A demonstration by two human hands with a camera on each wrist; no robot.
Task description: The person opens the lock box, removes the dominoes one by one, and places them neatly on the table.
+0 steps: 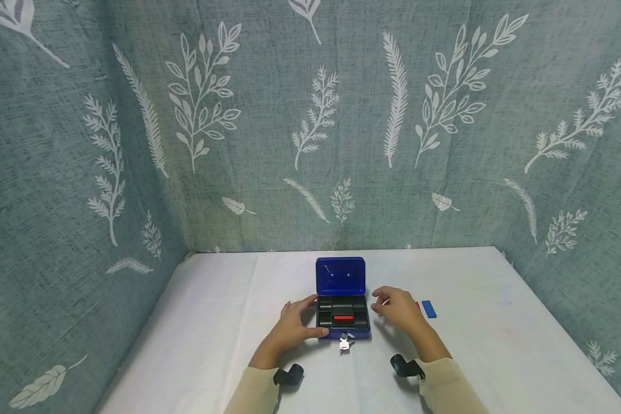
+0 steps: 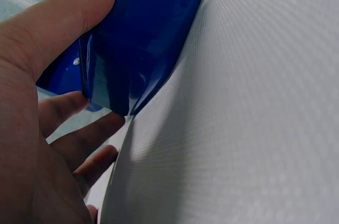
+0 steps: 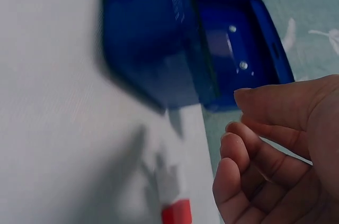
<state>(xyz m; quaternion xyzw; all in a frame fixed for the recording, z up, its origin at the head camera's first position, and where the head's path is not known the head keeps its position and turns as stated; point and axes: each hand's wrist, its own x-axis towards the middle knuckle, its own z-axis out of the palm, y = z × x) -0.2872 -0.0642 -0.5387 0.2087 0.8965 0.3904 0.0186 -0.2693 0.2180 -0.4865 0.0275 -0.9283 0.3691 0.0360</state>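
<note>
A blue metal cash box (image 1: pixel 349 334) stands with its lid (image 1: pixel 340 276) raised. Inside lies a black compartment tray (image 1: pixel 361 318), with a red bar-shaped piece (image 1: pixel 343 317) in its middle section. Keys (image 1: pixel 345 345) hang from the front lock. My left hand (image 1: pixel 292 325) holds the box's left end, thumb at the front corner and fingers along the side and rear, as the left wrist view also shows. Just off the box's right side, my right hand (image 1: pixel 397 309) is raised with loosely bent fingers and nothing in them. Thumb and fingertips (image 3: pixel 242 97) are slightly apart.
A small blue rectangular piece (image 1: pixel 428 309) lies on the white-covered table (image 1: pixel 497 345) right of my right hand. Near it is a red and white piece (image 3: pixel 176 212), partly hidden by that hand in the head view. A leaf-patterned curtain (image 1: pixel 269 144) encloses the back and sides.
</note>
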